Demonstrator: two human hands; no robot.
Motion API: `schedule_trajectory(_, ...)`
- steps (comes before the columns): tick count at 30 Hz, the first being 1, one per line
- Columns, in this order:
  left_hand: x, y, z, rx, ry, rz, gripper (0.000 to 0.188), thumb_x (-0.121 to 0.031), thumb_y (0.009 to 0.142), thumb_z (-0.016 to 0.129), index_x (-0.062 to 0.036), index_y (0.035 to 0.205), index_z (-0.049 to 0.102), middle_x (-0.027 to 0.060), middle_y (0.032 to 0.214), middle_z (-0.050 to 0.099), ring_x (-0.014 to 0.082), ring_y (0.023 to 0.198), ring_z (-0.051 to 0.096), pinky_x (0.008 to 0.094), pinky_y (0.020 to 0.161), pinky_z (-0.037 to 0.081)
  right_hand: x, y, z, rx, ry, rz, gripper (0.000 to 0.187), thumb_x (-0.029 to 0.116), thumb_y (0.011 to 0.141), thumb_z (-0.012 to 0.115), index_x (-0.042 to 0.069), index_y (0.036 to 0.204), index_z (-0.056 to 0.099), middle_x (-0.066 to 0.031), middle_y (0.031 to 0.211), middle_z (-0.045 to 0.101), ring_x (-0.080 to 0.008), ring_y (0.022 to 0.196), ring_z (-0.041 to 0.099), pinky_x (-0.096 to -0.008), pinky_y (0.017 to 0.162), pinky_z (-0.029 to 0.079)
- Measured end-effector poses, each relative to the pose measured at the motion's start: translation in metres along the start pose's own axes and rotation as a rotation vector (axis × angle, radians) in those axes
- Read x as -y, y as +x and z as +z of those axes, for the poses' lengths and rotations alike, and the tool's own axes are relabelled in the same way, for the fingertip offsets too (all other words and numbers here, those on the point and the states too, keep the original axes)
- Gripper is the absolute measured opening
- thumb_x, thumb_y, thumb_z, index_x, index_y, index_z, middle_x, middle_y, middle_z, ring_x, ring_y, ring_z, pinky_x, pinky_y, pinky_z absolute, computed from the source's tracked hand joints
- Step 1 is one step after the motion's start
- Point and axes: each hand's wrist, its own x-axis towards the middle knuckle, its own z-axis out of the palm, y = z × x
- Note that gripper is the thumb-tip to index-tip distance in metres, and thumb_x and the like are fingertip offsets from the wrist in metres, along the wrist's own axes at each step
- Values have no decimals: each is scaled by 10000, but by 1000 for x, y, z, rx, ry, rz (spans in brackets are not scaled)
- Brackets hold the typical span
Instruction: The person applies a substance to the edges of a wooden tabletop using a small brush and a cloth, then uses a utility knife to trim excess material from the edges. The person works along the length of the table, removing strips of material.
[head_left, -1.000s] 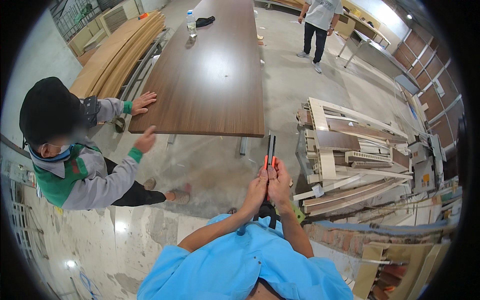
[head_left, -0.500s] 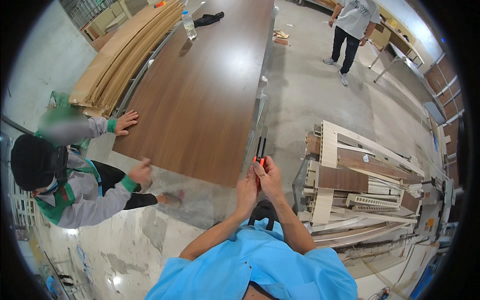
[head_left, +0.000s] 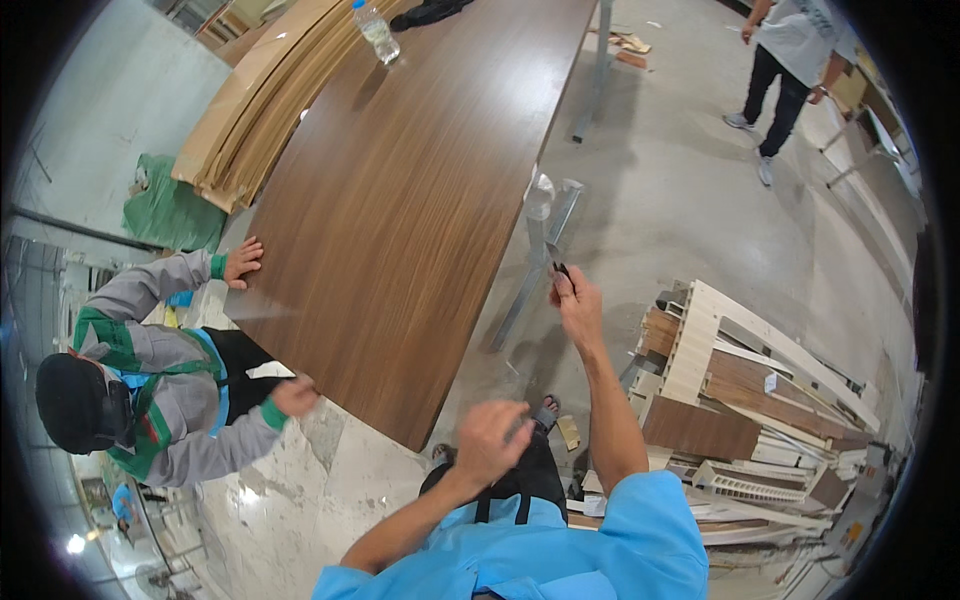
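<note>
My right hand is closed around a utility knife, held out beside the long right edge of a dark brown wood-grain panel. The blade end points up and away from me. My left hand hangs in front of my waist, just off the panel's near corner and apart from the knife. Motion smears its fingers, so whether they hold anything is unclear. At the panel's left side a co-worker in a grey and green jacket rests one hand flat on the edge. That person's other hand is blurred near the front edge.
A water bottle and a black cloth lie toward the panel's far end. Brown boards are stacked along its left. Scrap wood strips are piled on my right. Another person stands at the far right.
My hands have separated: the right moved up and right with the knife, the left dropped back toward my waist. My view has shifted, and the panel sits nearer.
</note>
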Motion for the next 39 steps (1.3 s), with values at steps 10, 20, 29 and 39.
schedule_trajectory(10,13,-79,52,233,12,-410,333,-217,867,720,-28,1137,675,142,1109,689,328,1053,626,412,913,484,-14,131,35,-189,-372,-690,522,-39,838,598,146,1325,600,-94,808,633,-294,679,630,-382,576,489)
schedule_trajectory(20,33,-122,59,336,23,-627,334,-294,906,669,-45,1129,684,122,1094,688,316,1062,610,412,929,462,-31,133,41,-133,-377,-837,626,-72,777,581,183,1348,619,-69,717,548,-240,610,594,-367,534,478)
schedule_trajectory(29,43,-131,55,369,13,-609,347,-301,913,662,-47,1148,684,120,1114,687,315,1089,605,412,948,459,-31,-10,84,164,-234,-1053,530,26,795,604,195,1295,660,-29,648,457,-188,540,522,-349,469,443)
schedule_trajectory(39,46,-165,30,510,-2,-743,302,-286,929,657,-66,1133,689,116,1134,685,312,1072,615,408,922,490,-44,124,59,-265,-468,-828,490,-43,783,572,157,1223,650,-91,795,615,-275,655,624,-404,532,472)
